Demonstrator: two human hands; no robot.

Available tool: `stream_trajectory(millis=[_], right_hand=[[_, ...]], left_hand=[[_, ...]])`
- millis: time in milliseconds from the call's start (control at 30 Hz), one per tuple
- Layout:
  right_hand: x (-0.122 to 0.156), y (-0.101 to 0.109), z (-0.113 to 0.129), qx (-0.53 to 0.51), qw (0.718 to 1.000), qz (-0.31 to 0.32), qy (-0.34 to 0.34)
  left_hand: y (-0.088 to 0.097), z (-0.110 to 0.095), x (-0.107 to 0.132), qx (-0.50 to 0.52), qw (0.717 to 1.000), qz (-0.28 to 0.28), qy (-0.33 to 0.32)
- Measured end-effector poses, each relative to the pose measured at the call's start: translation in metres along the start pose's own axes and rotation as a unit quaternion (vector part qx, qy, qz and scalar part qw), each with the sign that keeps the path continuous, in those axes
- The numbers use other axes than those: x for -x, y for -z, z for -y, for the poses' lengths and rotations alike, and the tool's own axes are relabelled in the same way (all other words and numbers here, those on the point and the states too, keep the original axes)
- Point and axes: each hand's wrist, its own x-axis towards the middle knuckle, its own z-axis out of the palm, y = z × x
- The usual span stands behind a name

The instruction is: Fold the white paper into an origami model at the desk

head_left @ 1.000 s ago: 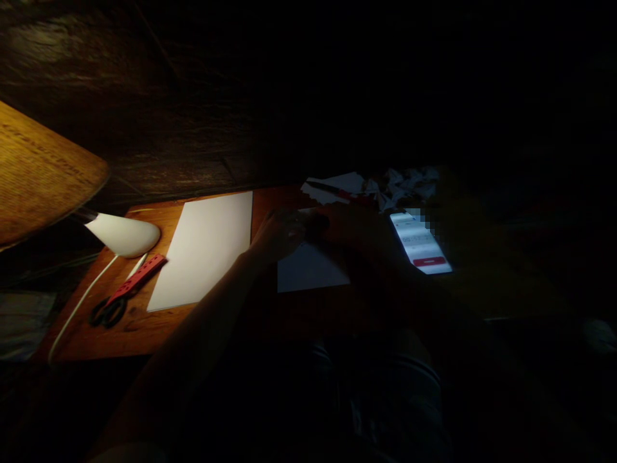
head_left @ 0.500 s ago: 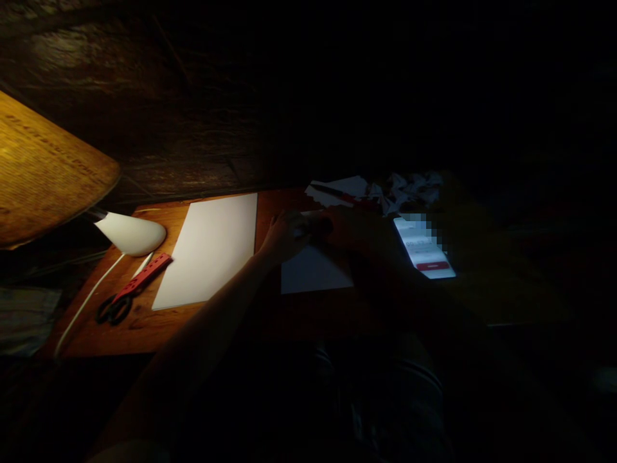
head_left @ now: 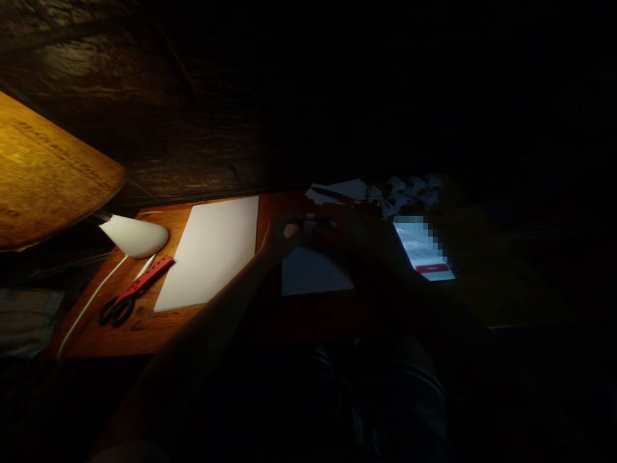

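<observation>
In the dim middle of the wooden table, my left hand (head_left: 279, 235) and my right hand (head_left: 340, 228) meet over the far part of a white sheet of paper (head_left: 315, 273). Both hands look closed, their fingertips close together. A small pale bit shows between them, too dark to name. My right hand is mostly lost in shadow. Left of my left forearm lies a brightly lit stack of white paper (head_left: 212, 251).
A lamp with a yellow shade (head_left: 48, 180) and white base (head_left: 137, 236) stands at left, its cord trailing forward. Red-and-black scissors (head_left: 139, 286) lie beside the stack. A lit phone (head_left: 424, 251) is at right. Crumpled paper (head_left: 409, 193) and a torn sheet (head_left: 347, 190) lie behind.
My fingers have shifted slightly over the sheet, and the pale bit between them shows differently. The other things lie as before; the view has moved a little.
</observation>
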Motion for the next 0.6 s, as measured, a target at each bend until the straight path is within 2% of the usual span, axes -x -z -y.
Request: stream_trajectory(millis=[167,267,467,600], right_hand=[[0.002,0.001,0.002,-0.031,0.999,-0.004,0.035],[0.002,0.002,0.002,-0.04,0.999,-0.009,0.033],[0.001,-0.001,0.004,-0.094,0.995,-0.026,-0.003],[0.001,0.002,0.015,-0.138,0.987,-0.021,-0.082]], left_hand=[[0.003,-0.008,-0.002,-0.011,0.999,-0.022,-0.032],[0.006,-0.009,-0.003,-0.011,0.999,-0.026,-0.036],[0.003,-0.009,-0.001,0.04,0.997,-0.037,0.045],[-0.003,-0.011,-0.001,0.111,0.988,-0.043,0.095]])
